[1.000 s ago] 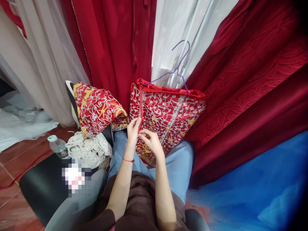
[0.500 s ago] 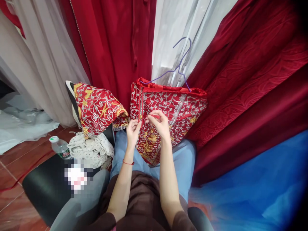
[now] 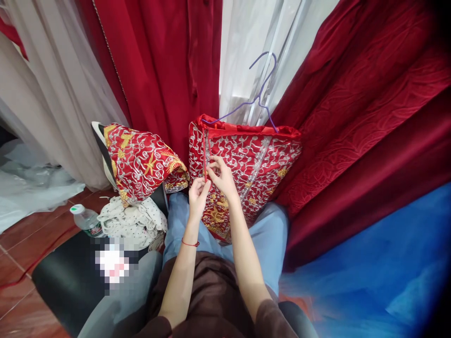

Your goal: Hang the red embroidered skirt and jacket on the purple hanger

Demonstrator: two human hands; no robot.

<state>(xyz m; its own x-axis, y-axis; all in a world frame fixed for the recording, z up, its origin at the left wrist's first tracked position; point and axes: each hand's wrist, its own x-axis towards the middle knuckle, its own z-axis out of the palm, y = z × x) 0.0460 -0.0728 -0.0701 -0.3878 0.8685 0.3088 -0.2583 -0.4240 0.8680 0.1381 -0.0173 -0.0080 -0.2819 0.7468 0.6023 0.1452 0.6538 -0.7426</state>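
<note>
A red garment [image 3: 246, 164] with silver and gold embroidery lies over my knees, and a purple wire hanger [image 3: 259, 96] sticks up from its top edge. My left hand [image 3: 199, 191] pinches a narrow red strip [image 3: 206, 159] that runs down the garment's left part. Close beside it, on the right, my right hand [image 3: 220, 174] has its thumb and forefinger brought together at the strip; whatever is between them is too small to make out. A red string bracelet circles my left wrist.
Left of my knees, another embroidered red piece [image 3: 141, 162] rests by a dotted white cloth [image 3: 132, 223]. A plastic bottle [image 3: 85, 219] stands on a black seat [image 3: 63, 277]. Red curtains [image 3: 169, 61] hang ahead; blue fabric [image 3: 380, 267] spreads at the right.
My right hand has moved left, closer to my left hand and the strip. My left hand still pinches the strip. The whole view has shifted slightly.
</note>
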